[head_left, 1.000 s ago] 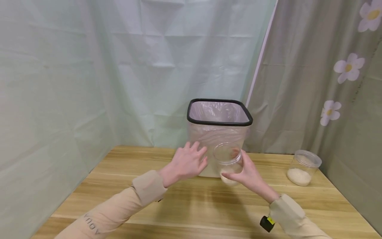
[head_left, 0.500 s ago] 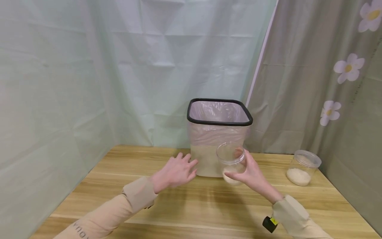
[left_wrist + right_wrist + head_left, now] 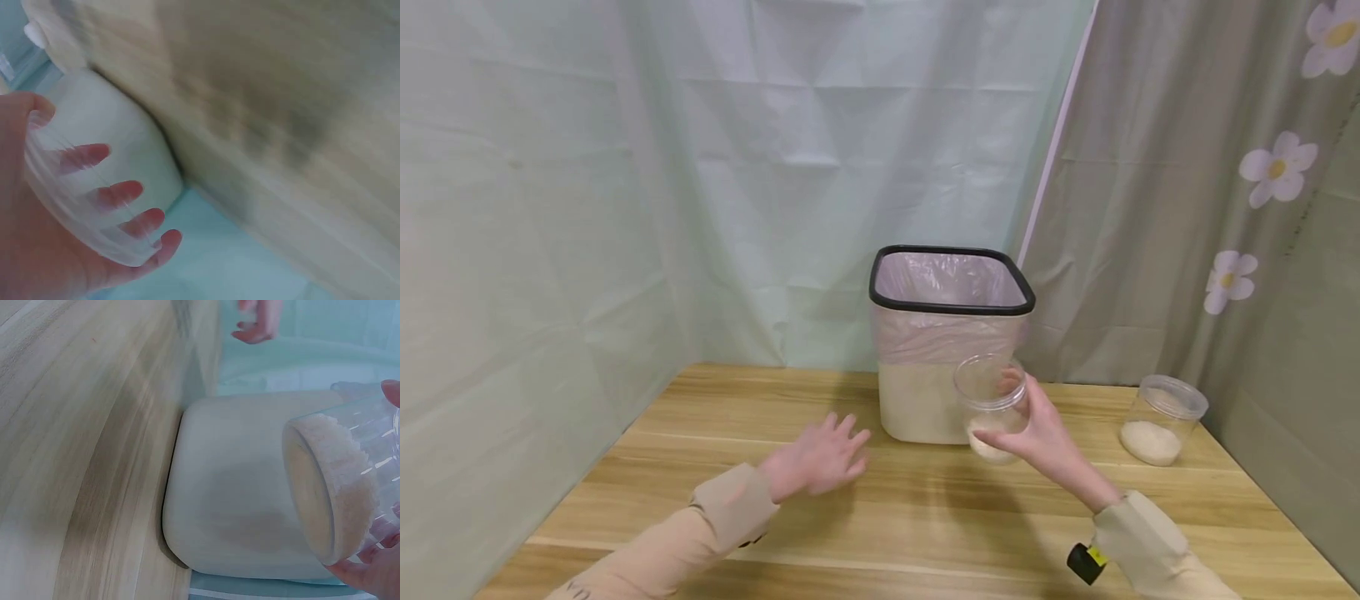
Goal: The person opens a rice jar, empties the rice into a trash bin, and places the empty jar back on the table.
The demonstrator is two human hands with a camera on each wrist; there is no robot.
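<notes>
My right hand [image 3: 1045, 429] grips a clear plastic jar [image 3: 988, 392] with its thumb and fingers around the side. The jar has no lid on and leans slightly above the table, in front of the bin; a layer of white grains [image 3: 337, 481], like rice, lies at its bottom. My left hand [image 3: 816, 458] is over the table, left of the jar and apart from it. In the left wrist view, its thumb and fingers hold a clear round lid [image 3: 94, 212] by the rim. From the head view that lid is hidden under the hand.
Behind the jar stands a light bin [image 3: 917, 400] with a black rim and a plastic liner. At the right of the wooden table [image 3: 880, 533] is a second clear jar [image 3: 1157, 425] with white contents. Curtains [image 3: 760, 183] enclose the back and sides.
My left hand has moved left and nearer to me, away from the jar. The right hand has shifted a little to the right with the jar in its grip.
</notes>
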